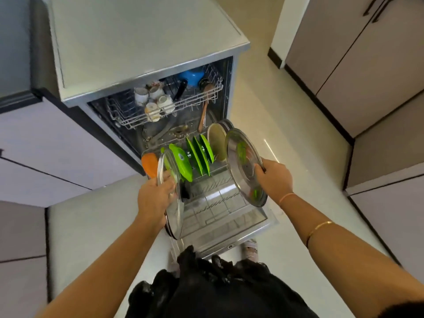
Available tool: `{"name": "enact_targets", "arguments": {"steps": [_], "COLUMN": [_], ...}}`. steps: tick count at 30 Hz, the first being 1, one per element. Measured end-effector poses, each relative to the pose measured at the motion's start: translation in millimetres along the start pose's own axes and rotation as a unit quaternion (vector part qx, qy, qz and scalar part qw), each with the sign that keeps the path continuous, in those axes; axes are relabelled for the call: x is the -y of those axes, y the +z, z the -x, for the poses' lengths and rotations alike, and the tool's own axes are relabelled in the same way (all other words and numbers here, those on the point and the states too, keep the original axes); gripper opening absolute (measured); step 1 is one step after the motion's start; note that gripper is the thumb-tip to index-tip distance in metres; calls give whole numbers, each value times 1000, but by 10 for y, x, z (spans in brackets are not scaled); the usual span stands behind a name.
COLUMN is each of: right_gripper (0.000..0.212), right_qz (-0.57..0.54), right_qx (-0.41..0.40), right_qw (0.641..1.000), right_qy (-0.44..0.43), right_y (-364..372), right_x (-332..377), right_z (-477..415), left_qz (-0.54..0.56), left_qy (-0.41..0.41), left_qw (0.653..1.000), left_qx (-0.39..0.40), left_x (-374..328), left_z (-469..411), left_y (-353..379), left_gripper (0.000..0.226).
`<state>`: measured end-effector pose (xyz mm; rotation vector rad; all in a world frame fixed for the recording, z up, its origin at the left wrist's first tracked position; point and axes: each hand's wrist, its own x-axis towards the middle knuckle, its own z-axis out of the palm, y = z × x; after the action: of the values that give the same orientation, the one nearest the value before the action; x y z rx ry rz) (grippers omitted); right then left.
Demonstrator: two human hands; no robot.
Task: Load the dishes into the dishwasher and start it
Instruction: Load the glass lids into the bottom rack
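holding one shiny plate each, both hands hang over the low rack (218, 203). the left hand (156, 196) grips the left plate (174, 216) at the rack's 9 o'clock edge. the right hand (274, 177) pinches the right plate (241, 157) at 3 o'clock. green plates (197, 154) stand at 12 o'clock. cups (153, 99) sit in the top rack (128, 121).

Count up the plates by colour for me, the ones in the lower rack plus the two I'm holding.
Green plates: 4
Orange plate: 1
Cream plate: 1
Steel plates: 2, one in the left hand, one in the right hand
Dark plates behind the cream one: too hidden to count
Total: 8 countable
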<state>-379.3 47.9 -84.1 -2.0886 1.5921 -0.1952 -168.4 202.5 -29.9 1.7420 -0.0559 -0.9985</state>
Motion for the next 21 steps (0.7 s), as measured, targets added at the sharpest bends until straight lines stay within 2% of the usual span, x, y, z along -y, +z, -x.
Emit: {"name": "enact_targets", "arguments": {"steps": [7,17,21], "right_gripper": [31,27,32], "right_qz": [-2,-20,-12], "right_qx": [83,54,41], "right_qw": [997,996,996], "right_qy": [7,73,76], "right_y": [88,1068,1541], "right_x": [-560,-1099,-1352], "right_z": [-574,-925,-910], "left_qz": [25,-9,-1], "left_qy": [-58,-76,-87], "left_qw": [996,996,995], "left_qx": [-71,-44,-46], "left_x": [335,1056,1457], "left_z": [-153,-919,-1254], "left_y": [701,1321,1487], "left_gripper": [15,16,14]}}
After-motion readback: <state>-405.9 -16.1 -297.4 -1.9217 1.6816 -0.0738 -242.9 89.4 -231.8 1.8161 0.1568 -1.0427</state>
